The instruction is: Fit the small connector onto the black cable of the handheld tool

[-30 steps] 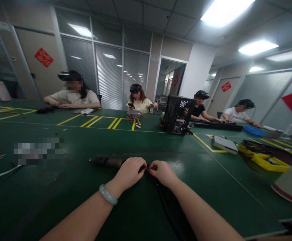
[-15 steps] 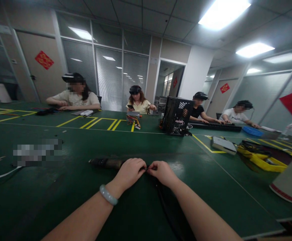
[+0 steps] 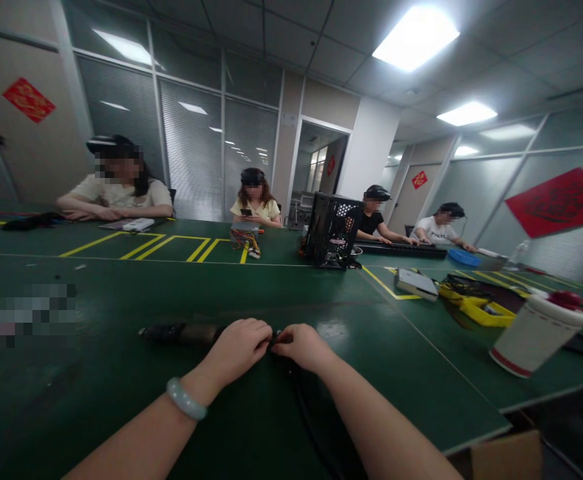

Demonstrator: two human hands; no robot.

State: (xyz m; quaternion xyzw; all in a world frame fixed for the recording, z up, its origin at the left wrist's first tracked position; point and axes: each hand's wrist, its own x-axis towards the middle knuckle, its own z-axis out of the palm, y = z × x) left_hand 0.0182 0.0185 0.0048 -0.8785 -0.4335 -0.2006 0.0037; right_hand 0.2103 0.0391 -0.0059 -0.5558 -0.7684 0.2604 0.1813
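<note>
A dark folded umbrella-like item (image 3: 191, 334) lies on the green table (image 3: 371, 367), partly hidden behind my left hand (image 3: 244, 348). My left hand, with a pale bangle (image 3: 186, 399) on its wrist, has its fingers pinched at the item's right end. Close beside it, my right hand (image 3: 301, 345) is also closed, fingertips against a small dark piece. What exactly each hand grips is too small to name. Dark fabric or strap (image 3: 309, 407) runs from below the hands toward the table's near edge.
A black computer case (image 3: 334, 230) stands beyond my hands. Farther back are wired parts (image 3: 245, 237) and several seated people. To the right are a silver box (image 3: 416, 285), a yellow tray (image 3: 486, 312) and a white container (image 3: 536, 333). A pixelated object (image 3: 16, 313) lies left.
The view has turned right, so most things appear farther left. My hands remain close together with pinched fingers. The person across the table has lowered a raised hand toward the phone.
</note>
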